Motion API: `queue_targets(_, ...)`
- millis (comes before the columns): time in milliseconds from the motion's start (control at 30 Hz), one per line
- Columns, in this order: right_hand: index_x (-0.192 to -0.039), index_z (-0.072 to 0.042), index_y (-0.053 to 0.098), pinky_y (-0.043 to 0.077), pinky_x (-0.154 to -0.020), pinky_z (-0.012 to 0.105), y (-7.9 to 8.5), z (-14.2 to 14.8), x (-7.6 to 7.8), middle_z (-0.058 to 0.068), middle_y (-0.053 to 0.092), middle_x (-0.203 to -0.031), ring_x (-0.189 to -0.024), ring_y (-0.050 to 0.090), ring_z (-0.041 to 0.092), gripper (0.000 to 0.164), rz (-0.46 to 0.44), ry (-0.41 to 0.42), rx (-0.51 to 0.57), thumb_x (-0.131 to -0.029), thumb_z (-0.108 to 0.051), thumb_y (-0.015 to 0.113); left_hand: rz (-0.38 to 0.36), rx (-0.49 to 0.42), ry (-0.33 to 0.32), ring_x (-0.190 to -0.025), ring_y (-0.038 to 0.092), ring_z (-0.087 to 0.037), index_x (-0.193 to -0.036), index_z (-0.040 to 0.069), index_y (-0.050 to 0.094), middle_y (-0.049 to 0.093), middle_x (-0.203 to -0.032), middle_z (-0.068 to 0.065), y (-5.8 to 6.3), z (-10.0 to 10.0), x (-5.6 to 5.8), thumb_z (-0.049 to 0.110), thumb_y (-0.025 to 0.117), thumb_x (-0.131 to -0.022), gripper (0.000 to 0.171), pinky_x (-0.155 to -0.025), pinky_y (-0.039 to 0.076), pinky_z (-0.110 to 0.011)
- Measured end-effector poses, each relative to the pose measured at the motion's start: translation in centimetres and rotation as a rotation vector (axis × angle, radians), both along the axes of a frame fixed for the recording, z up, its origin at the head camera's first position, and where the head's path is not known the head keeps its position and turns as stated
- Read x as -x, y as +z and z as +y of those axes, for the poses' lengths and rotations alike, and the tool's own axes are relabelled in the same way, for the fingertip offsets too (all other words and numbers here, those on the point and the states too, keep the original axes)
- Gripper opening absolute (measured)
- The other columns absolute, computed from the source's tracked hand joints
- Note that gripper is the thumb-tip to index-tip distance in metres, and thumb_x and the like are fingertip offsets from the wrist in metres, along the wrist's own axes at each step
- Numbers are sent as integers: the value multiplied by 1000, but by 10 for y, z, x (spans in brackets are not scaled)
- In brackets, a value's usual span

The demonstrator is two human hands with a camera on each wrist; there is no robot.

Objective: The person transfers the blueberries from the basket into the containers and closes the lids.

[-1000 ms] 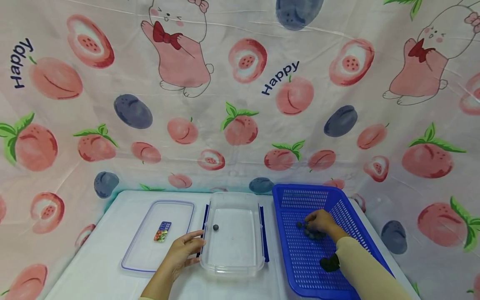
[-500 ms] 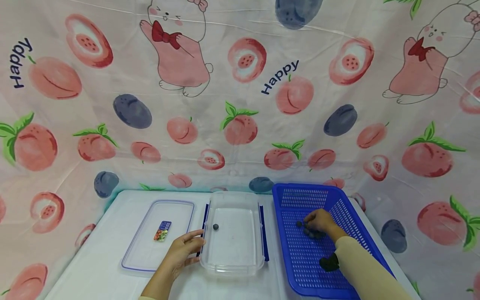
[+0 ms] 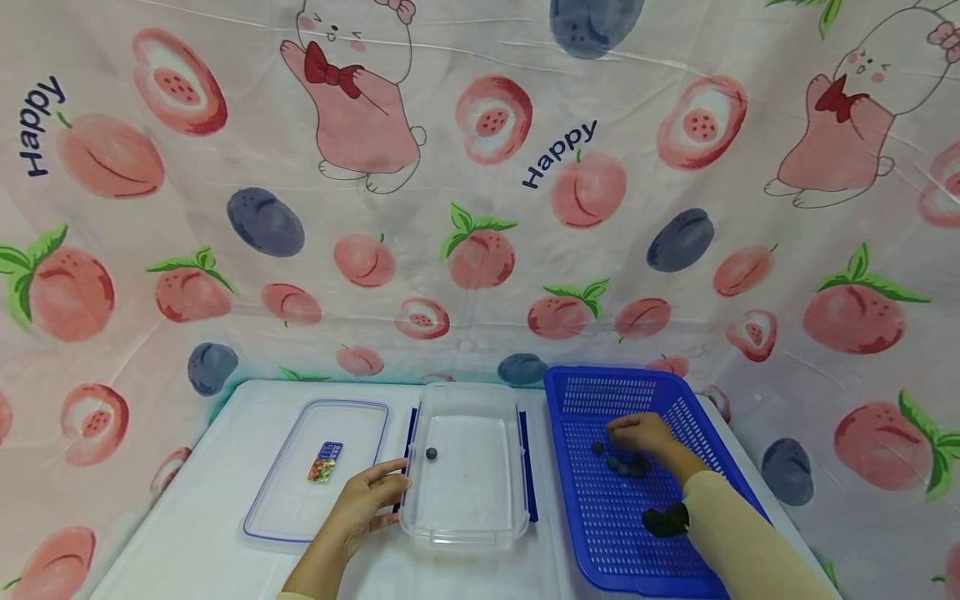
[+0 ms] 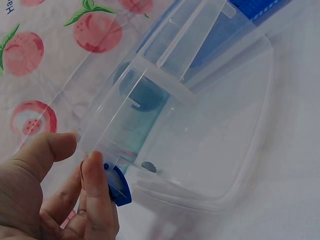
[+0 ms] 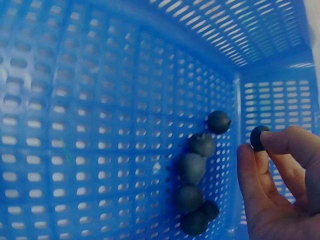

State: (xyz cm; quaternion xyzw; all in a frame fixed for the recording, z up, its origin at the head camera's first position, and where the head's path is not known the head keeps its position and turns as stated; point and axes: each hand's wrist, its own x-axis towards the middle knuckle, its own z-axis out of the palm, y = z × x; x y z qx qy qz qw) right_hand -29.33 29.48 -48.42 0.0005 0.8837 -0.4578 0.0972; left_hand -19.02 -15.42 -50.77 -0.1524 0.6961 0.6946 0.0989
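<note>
A clear plastic food container (image 3: 467, 542) stands mid-table with one blueberry (image 3: 431, 454) inside near its left side. My left hand (image 3: 371, 500) holds the container's left edge, thumb and fingers at the rim by the blue latch (image 4: 117, 185). Inside the blue perforated basket (image 3: 615, 562), my right hand (image 3: 643, 437) pinches a dark blueberry (image 5: 258, 138) between thumb and fingertips, raised above the basket floor. Below the hand several more blueberries (image 5: 191, 167) lie in a cluster, with one (image 3: 597, 448) a little apart on the left.
A clear lid (image 3: 273, 537) with a blue seal and a colourful label (image 3: 326, 463) lies left of the container on the white table (image 3: 180, 508). A fruit-printed curtain (image 3: 420, 250) hangs behind the table. A dark object (image 3: 665, 522) sits at the right sleeve.
My right hand has lifted slightly from the berry cluster with a blueberry pinched, uncovering more of the berries beneath. The left hand and container have stayed put.
</note>
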Motion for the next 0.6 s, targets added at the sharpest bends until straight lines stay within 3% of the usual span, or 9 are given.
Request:
queue_targets(233,-123,16,59,54,-94,42,8,-5,-3,22,67,-118,-104,68,24,35,-117,-23,163,-94,-4,57,-5,0,2,-95,58,-23,-133,4,59,68,-105,-4,1,0,-1,18,70,-89,48,-72,59,-36)
queue_targets(433,-134,17,48,49,-101,41,16,-12,-6,25,59,-130,-113,65,23,44,-155,61,286,-99,-8,54,-1,-1,-5,-95,58,-23,-133,3,59,67,-106,-5,1,0,0,18,70,-89,48,-72,59,-36)
queue_targets(600,-137,16,45,45,-106,44,24,-19,-12,22,58,-132,-118,62,25,48,-150,101,323,-100,-13,55,1,-2,-6,-95,58,-23,-134,4,59,67,-106,-6,0,0,0,18,70,-89,49,-72,59,-36)
